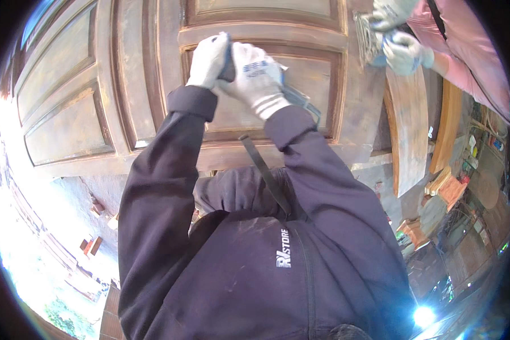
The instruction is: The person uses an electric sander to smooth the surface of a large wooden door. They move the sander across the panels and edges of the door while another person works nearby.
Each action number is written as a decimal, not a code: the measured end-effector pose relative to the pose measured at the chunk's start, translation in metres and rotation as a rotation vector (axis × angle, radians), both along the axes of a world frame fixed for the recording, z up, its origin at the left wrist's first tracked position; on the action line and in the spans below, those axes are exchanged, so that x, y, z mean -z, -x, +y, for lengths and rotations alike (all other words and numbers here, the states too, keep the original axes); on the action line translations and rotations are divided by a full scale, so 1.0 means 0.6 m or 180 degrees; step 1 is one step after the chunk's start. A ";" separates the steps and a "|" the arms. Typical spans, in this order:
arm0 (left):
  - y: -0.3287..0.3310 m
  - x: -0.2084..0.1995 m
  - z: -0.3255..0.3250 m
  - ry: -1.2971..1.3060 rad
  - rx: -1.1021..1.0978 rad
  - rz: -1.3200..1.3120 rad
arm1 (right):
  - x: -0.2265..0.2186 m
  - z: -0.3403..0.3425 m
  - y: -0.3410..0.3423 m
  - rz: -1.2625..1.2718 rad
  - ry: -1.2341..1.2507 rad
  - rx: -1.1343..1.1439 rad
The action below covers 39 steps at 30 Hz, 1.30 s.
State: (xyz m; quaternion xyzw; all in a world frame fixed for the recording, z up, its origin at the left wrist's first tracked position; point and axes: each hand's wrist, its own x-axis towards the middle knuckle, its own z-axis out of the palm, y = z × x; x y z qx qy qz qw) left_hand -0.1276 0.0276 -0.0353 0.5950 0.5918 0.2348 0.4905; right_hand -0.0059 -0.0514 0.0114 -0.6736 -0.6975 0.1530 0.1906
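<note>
A large brown wooden panel door (243,153) lies in front of me, its recessed panels pale and worn. Both my hands wear white gloves with blue-grey palms and meet above one panel (232,116). My left hand (208,61) is closed, its dark palm side turned toward the right hand. Close against it, my right hand (255,73) is closed too, knuckles up. A thin blue-grey edge of some object (305,103) shows past the right wrist; its kind is hidden. What the fingers grip cannot be made out.
At the upper right, a co-worker's gloved hands (401,51) with pink sleeves work at the door's edge, by a greyish ridged thing (368,39). Wooden boards (411,130) lean at the right. Wood blocks (450,190) and clutter lie beyond. A bright lamp (424,316) shines lower right.
</note>
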 end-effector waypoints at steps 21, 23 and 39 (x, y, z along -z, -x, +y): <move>-0.266 -0.042 -0.206 -0.0306 0.1017 0.0238 | 0.003 -0.245 -0.211 -0.0149 -0.0083 0.0785; -0.292 -0.010 -0.151 -0.1229 0.1527 0.0466 | -0.008 -0.175 -0.247 0.0083 -0.0118 0.0812; -0.120 -0.054 -0.254 0.0085 -0.0024 0.0102 | -0.005 -0.224 -0.139 -0.0071 0.0249 -0.0528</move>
